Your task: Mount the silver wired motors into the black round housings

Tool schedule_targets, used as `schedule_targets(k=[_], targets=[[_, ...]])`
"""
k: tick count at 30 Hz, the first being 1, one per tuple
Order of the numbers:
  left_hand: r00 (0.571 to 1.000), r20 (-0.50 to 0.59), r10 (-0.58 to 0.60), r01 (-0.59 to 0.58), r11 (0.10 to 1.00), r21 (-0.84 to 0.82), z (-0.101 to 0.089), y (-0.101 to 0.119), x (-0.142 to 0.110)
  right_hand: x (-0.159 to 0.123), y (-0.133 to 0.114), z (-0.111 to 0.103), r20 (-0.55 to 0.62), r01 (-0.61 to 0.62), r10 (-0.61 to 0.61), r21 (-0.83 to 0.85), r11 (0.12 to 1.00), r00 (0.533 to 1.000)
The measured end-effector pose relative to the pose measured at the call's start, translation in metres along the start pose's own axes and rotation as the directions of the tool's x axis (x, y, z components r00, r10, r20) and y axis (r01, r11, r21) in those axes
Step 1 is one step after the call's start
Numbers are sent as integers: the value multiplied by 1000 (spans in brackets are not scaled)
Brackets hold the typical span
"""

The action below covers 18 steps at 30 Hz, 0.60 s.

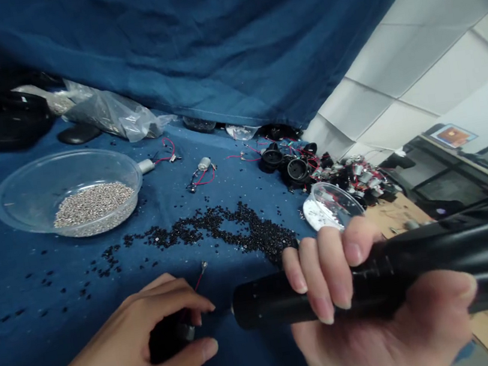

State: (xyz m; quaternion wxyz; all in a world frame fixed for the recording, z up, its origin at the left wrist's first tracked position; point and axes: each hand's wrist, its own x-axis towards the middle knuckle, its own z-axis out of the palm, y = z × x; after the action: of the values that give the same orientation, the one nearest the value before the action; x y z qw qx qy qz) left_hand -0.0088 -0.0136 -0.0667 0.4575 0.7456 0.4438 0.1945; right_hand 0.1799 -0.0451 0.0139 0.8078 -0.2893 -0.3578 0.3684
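The left hand (156, 331) curls its fingers closed around a small black housing (166, 339), its red wire (200, 281) rising past the fingertips. Just beside it, the right hand (374, 334) grips a black cylindrical power tool (279, 302) firmly, fingers wrapped over the barrel — a wrap that keeps the tip level and steady, close to the housing but not touching it. Beyond both hands lies a spill of black granules (214, 229) on blue cloth (28, 298); past it are a clear bowl of grey pellets (14, 194), a small clear dish (342, 202) and a heap of wired black parts (296, 169) — the bowl to its left, the dish and heap to its right.

a black cylindrical tool (261, 305) points toward a small black part (170, 339) trailing a thin red wire (200, 281).
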Motion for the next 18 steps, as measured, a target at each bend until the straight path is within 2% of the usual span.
schedule_targets(k=[2, 6, 11, 18], targets=[[998, 65, -25, 28, 999, -33, -1, 3, 2, -1, 0, 3, -16, -10, 11, 19, 1000, 1000], [997, 76, -28, 31, 999, -41, -2, 4, 9, -1, 0, 5, -23, -25, 27, 68, 997, 999], [977, 188, -103, 110, 994, -28, -6, 9, 10, -1, -2, 4, -15, -23, 24, 56, 998, 1000], [973, 203, -106, 107, 994, 2, -9, 17, 7, -1, -6, -6, 2, -22, 22, 16, 1000, 1000]])
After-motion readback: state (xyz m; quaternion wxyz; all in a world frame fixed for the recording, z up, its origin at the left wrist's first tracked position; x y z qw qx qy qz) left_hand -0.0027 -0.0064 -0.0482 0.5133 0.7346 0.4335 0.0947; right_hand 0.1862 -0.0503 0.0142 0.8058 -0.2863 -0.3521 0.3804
